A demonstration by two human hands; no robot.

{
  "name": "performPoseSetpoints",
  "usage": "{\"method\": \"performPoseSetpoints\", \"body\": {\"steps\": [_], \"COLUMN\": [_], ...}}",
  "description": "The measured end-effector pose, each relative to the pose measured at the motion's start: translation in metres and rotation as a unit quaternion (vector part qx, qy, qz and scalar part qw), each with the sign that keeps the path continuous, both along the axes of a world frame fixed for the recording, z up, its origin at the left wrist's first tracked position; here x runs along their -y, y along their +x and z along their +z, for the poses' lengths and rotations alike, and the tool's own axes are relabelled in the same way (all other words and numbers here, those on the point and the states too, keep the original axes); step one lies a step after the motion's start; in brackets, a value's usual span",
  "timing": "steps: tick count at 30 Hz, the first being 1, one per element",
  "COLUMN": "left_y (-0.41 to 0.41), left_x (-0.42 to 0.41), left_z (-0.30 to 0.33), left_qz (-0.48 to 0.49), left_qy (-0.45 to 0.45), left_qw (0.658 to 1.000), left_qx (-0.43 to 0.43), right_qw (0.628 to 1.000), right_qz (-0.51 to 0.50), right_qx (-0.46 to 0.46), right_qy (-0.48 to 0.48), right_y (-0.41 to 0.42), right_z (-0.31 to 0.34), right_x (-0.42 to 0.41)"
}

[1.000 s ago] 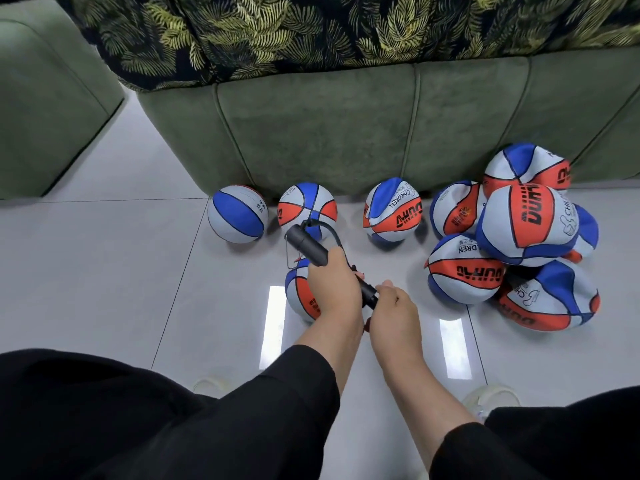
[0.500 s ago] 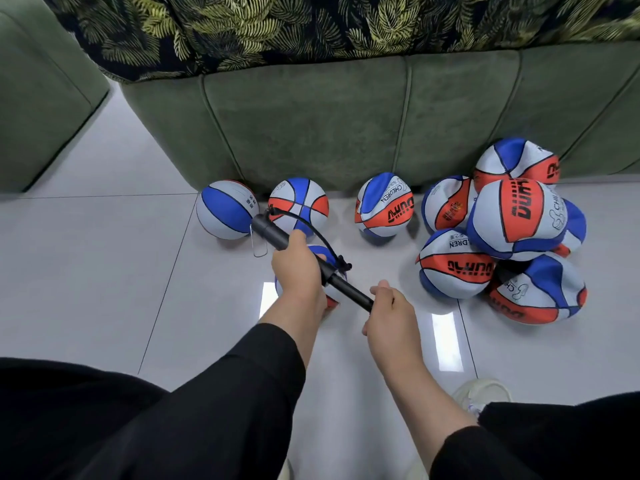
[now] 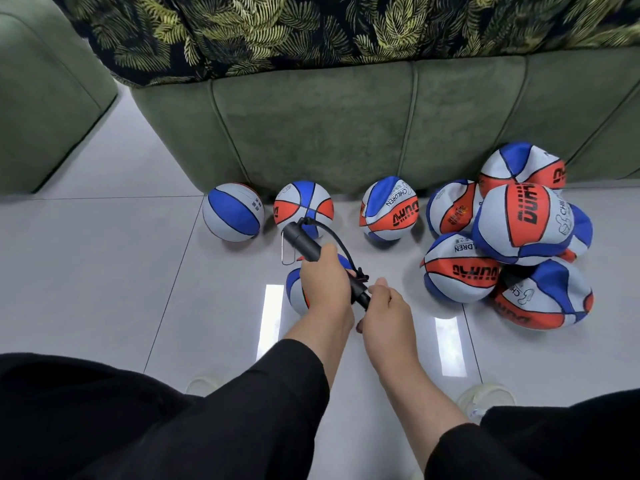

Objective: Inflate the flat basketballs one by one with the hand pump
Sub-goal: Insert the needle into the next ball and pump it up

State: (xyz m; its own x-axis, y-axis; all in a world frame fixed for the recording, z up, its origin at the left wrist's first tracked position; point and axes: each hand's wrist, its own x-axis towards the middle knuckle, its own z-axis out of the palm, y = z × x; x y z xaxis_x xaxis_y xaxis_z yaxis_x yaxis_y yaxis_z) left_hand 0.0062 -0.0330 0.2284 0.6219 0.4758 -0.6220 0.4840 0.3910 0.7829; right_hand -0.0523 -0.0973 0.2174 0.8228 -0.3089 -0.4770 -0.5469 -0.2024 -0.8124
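A green sofa [image 3: 346, 126] walls the far edge of the tiled floor [image 3: 86, 271], with bare tile open at left. Flat basketballs [image 3: 519, 220] heap at right against it. The left hand [image 3: 323, 284] grips the hand pump [image 3: 304, 242] barrel over one ball [image 3: 294, 289]; the right hand [image 3: 384, 306] clenches its handle end.

Right hand [image 3: 386, 311] closer to left hand [image 3: 325, 284], pump [image 3: 306, 242] shortened

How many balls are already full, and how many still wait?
Three round balls by the sofa look done. The left hand and right hand work the pump on one ball. About six creased balls remain piled on the right.
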Motion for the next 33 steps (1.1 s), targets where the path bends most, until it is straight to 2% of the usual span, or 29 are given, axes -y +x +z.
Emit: {"method": "performPoseSetpoints", "body": {"steps": [8,16,22,26,33], "left_y": [0.024,0.01,-0.007,-0.007,0.011], "left_x": [-0.038,-0.022,0.001,0.0,-0.022], "left_z": [0.003,-0.001,0.003,0.003,0.002], "left_qz": [0.076,0.049,0.022,0.021,0.044], "left_qy": [-0.02,0.002,0.011,0.01,-0.031], "left_qw": [0.997,0.999,0.999,1.0,0.999], "left_qx": [0.026,-0.012,0.021,0.011,0.01], "right_qw": [1.0,1.0,1.0,1.0,1.0], "right_qz": [-0.005,-0.004,-0.023,-0.013,0.0], "right_qx": [0.0,-0.012,-0.011,-0.01,0.004], "right_qy": [0.005,-0.014,0.0,-0.003,0.001], "right_y": [-0.012,-0.002,0.004,0.005,0.0], "right_z": [0.0,-0.007,-0.004,0.0,0.003], "right_x": [0.011,0.01,-0.002,-0.005,0.004]}}
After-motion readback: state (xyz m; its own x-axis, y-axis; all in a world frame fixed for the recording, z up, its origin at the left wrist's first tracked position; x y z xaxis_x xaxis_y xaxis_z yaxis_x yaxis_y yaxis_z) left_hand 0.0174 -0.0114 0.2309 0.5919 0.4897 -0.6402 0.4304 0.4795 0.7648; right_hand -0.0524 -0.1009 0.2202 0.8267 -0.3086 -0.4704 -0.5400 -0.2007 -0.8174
